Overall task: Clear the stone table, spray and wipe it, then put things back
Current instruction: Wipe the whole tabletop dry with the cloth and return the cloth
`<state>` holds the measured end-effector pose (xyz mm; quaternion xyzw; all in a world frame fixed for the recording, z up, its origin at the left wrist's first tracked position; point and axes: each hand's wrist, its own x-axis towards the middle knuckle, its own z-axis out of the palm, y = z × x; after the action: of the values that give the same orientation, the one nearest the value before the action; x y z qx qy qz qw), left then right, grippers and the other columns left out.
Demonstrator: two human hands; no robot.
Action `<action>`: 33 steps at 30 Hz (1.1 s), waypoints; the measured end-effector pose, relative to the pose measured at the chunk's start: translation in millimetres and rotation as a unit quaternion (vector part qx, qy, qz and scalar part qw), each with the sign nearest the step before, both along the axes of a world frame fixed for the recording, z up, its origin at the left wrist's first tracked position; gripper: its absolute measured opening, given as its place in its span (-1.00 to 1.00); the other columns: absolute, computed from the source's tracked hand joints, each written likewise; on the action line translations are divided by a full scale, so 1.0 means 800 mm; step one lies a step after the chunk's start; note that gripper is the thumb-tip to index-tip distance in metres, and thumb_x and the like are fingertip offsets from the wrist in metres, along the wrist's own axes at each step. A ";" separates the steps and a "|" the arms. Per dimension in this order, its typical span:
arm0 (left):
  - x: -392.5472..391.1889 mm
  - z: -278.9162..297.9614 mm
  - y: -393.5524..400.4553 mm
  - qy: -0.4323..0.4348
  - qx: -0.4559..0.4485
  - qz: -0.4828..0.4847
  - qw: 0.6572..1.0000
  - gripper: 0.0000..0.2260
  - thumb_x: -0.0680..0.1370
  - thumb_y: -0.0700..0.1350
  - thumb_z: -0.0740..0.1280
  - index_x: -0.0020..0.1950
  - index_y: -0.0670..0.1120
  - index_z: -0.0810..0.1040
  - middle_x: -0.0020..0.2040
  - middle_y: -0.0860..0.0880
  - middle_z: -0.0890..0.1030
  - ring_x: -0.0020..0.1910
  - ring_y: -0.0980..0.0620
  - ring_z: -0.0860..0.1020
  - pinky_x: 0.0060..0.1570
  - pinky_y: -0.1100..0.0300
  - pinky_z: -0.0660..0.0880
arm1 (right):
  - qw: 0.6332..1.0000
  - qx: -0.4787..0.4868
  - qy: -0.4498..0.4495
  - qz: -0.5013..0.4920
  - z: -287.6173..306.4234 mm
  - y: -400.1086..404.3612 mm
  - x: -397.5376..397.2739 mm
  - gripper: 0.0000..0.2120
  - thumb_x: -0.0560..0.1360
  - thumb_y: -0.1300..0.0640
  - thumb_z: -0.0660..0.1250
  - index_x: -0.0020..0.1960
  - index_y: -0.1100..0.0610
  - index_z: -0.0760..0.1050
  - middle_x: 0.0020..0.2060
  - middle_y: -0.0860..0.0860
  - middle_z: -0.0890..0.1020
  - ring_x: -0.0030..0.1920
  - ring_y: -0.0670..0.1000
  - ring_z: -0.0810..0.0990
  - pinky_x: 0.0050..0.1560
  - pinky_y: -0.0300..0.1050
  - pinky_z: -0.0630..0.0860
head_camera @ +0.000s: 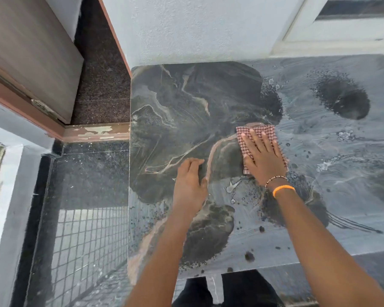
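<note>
Right hand, spread flat, hides much of cloth; left hand seemingly open.

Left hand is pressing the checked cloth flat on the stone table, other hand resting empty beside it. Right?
Not quite. The head view shows the right hand pressing the checked cloth flat on the stone table; the left hand is the empty one resting beside it.
</note>
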<state>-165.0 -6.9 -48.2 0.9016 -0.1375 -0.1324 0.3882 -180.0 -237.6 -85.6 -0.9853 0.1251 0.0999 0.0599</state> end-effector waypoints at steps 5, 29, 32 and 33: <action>-0.012 -0.006 -0.037 0.014 0.028 -0.058 0.998 -0.57 0.49 -0.23 0.32 0.34 -0.11 0.35 0.32 -0.03 0.35 0.32 -0.02 0.32 0.35 0.09 0.31 | 0.984 0.003 -0.015 -0.177 0.002 -0.074 -0.040 -0.47 0.58 -0.02 -0.03 0.52 -0.08 -0.06 0.55 -0.03 0.00 0.53 0.14 -0.02 0.51 0.18 -0.09; 0.003 -0.010 -0.220 -0.036 0.149 0.006 0.988 -0.37 0.50 0.03 0.30 0.48 -0.10 0.10 0.48 -0.08 0.19 0.46 -0.08 0.12 0.48 -0.04 0.03 | 0.997 0.022 -0.042 -0.063 -0.006 -0.216 0.022 -0.44 0.55 0.00 0.05 0.51 -0.13 -0.06 0.54 -0.07 0.00 0.54 0.11 -0.05 0.50 0.14 -0.13; -0.003 -0.018 -0.237 -0.028 0.175 0.006 0.984 -0.33 0.50 0.10 0.28 0.49 -0.07 0.05 0.50 -0.04 0.13 0.50 -0.04 0.03 0.49 -0.03 -0.11 | 0.985 0.032 -0.041 -0.166 -0.008 -0.238 -0.007 -0.44 0.55 0.01 0.04 0.52 -0.10 -0.05 0.55 -0.04 -0.01 0.54 0.14 -0.06 0.50 0.19 -0.11; -0.006 -0.021 -0.239 -0.027 0.182 0.006 0.983 -0.33 0.50 0.12 0.27 0.49 -0.06 0.04 0.51 -0.03 0.10 0.51 -0.03 0.00 0.48 -0.03 -0.13 | 0.979 0.037 -0.040 -0.197 -0.008 -0.231 -0.014 -0.44 0.56 0.02 0.03 0.52 -0.08 -0.06 0.55 -0.02 -0.02 0.54 0.15 -0.08 0.50 0.20 -0.12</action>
<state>-169.6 -198.2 -64.7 0.9613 -0.1158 -0.1286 0.2146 -191.1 -422.2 -92.2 -0.9417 0.3103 0.0511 0.1195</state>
